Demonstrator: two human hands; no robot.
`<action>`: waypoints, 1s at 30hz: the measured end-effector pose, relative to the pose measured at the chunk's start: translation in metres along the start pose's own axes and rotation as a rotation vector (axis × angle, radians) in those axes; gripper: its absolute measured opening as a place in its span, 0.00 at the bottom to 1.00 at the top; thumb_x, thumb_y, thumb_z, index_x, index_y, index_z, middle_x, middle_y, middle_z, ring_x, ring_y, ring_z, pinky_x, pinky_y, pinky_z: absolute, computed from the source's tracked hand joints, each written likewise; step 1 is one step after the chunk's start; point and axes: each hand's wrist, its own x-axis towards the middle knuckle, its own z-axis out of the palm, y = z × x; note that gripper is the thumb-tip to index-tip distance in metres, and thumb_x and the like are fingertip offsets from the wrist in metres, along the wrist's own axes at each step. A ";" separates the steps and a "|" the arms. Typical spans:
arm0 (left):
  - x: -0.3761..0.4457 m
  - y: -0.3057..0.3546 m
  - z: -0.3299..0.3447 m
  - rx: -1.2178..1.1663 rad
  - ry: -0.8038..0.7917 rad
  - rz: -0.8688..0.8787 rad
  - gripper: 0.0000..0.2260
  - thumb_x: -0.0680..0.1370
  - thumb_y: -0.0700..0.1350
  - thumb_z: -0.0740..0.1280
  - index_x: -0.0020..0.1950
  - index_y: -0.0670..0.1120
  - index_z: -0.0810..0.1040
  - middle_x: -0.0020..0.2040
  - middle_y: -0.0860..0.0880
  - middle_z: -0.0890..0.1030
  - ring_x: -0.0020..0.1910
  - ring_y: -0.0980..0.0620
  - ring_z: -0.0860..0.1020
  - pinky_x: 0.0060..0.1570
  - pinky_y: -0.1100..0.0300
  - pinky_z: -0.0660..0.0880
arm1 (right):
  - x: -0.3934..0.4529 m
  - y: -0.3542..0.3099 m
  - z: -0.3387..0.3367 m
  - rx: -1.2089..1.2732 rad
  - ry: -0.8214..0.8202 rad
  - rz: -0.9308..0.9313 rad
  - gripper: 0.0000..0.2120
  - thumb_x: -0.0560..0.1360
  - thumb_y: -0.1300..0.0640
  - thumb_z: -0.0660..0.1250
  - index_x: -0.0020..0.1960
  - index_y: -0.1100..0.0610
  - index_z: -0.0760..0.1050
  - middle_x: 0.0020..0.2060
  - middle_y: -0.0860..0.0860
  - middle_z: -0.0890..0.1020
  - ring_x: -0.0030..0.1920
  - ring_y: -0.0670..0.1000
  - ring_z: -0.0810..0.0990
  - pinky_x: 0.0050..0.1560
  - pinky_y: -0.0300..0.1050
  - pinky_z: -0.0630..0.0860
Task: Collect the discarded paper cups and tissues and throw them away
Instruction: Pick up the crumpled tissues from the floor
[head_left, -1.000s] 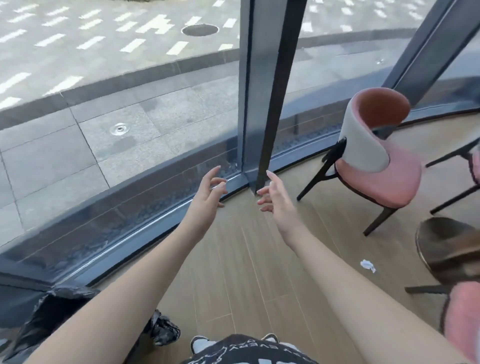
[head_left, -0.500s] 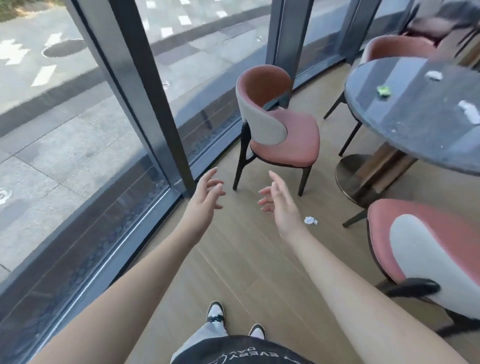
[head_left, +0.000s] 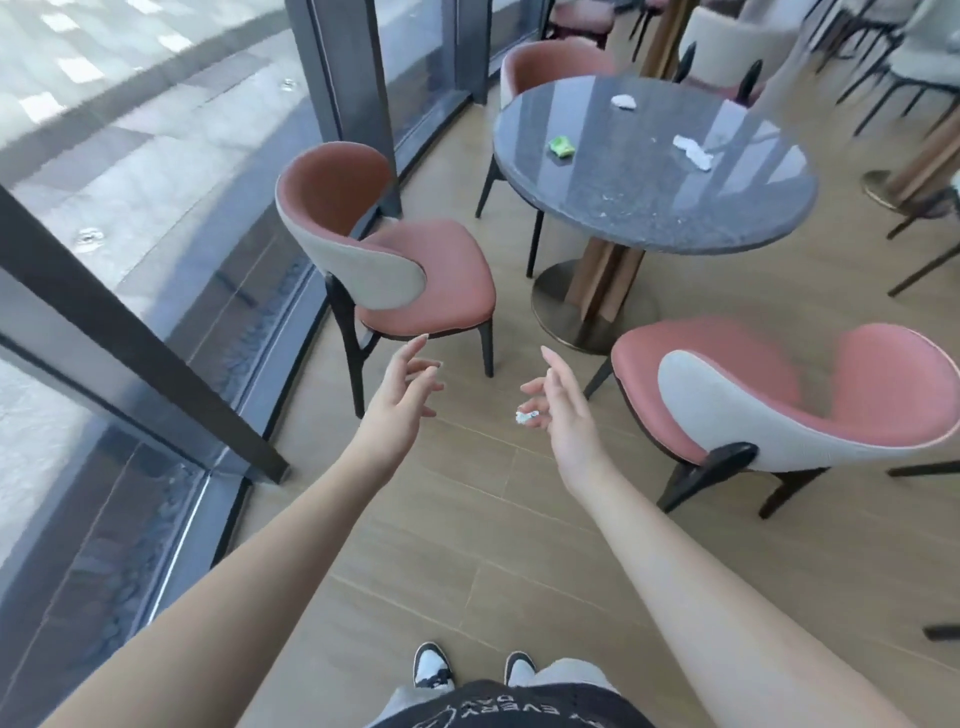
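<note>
**Empty Hands, Trash All Around**

While we stand on the wood floor (head_left: 467, 519) by the big window (head_left: 130, 182), we hold both arms out in front of us. Our left hand (head_left: 400, 400) is wide, with its fingers loose and spread, and it holds nothing. Our right hand (head_left: 561, 405) is wide too, with soft, bent fingers, and it holds nothing.

A small white tissue ball (head_left: 526, 415) lies on the floor. In the picture it sits just beside our right fingertips, but it is down low and we are not touching it.

The round gray table (head_left: 649, 208) stands further ahead. On it we see a crumpled green scrap (head_left: 562, 146) near the left side, a white tissue (head_left: 623, 101) near the far edge, and a long white tissue (head_left: 692, 150) more to the right. These three lie well apart from each other.

One pink chair (head_left: 415, 270) stands between the window and the table. Another pink chair (head_left: 805, 395) stands to our right, near the table's foot. We can see our black and white shoes (head_left: 472, 667) at the bottom.
</note>
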 end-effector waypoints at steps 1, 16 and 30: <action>0.006 0.001 0.004 0.004 -0.033 0.006 0.19 0.84 0.50 0.59 0.76 0.56 0.66 0.62 0.51 0.77 0.54 0.61 0.79 0.51 0.59 0.76 | -0.001 0.000 -0.004 0.000 0.027 -0.003 0.16 0.78 0.38 0.55 0.65 0.31 0.68 0.47 0.44 0.79 0.43 0.45 0.80 0.44 0.39 0.77; 0.083 0.001 0.138 -0.021 -0.346 -0.030 0.24 0.76 0.57 0.61 0.73 0.58 0.68 0.59 0.53 0.79 0.54 0.60 0.80 0.45 0.65 0.77 | 0.022 0.023 -0.114 0.036 0.268 0.057 0.14 0.80 0.40 0.55 0.64 0.31 0.68 0.47 0.43 0.80 0.43 0.42 0.80 0.46 0.39 0.77; 0.176 0.015 0.213 0.030 -0.265 -0.083 0.29 0.73 0.61 0.61 0.74 0.57 0.68 0.59 0.53 0.79 0.55 0.59 0.80 0.48 0.60 0.76 | 0.143 0.017 -0.180 0.060 0.162 0.081 0.13 0.85 0.46 0.54 0.65 0.31 0.67 0.51 0.46 0.80 0.44 0.42 0.80 0.53 0.44 0.78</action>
